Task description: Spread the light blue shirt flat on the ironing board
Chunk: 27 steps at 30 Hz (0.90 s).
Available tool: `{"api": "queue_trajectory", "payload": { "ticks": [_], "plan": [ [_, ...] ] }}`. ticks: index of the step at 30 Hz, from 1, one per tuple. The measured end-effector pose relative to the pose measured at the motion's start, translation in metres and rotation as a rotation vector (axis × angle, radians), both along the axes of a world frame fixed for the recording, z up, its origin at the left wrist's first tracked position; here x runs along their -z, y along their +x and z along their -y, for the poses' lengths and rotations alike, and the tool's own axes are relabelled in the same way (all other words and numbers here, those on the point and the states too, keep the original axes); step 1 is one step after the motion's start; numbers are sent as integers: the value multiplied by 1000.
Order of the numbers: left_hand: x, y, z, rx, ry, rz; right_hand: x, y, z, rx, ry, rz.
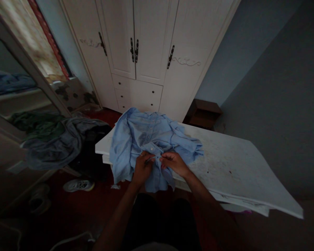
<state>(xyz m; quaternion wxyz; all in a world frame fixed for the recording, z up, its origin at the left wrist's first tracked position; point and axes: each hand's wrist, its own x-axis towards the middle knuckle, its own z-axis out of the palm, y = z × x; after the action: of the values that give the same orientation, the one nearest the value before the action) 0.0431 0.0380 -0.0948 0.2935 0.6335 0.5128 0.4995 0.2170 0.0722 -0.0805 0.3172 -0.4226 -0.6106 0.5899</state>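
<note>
A light blue button-up shirt (141, 130) lies over the left end of a white table, its lower part hanging past the near edge. Small buttons run down its front placket. My left hand (143, 167) is closed on the shirt's fabric near the front opening. Opposite it, my right hand (174, 163) pinches the other side of the same opening, thumb and fingers together. The two hands are close, with a little fabric between them. What lies under the fingertips is partly hidden.
The white table (232, 160) stretches to the right. Behind it stands a white wardrobe (151, 42). Grey and green clothes (54, 143) are piled at the left. A shoe (78, 185) lies on the red floor, and a brown wooden box (205, 111) sits by the wall.
</note>
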Motion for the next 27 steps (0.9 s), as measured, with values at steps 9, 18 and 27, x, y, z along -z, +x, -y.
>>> {"api": "queue_trajectory", "payload": {
  "ticks": [9,18,27],
  "plan": [
    [0,-5,0,74,-77,109,14,-12,-4,166,127,75],
    [-7,-46,24,-101,-81,43,-5,23,-12,321,240,86],
    [-28,-24,16,-47,33,-392,-25,8,19,90,629,515]
  ]
}}
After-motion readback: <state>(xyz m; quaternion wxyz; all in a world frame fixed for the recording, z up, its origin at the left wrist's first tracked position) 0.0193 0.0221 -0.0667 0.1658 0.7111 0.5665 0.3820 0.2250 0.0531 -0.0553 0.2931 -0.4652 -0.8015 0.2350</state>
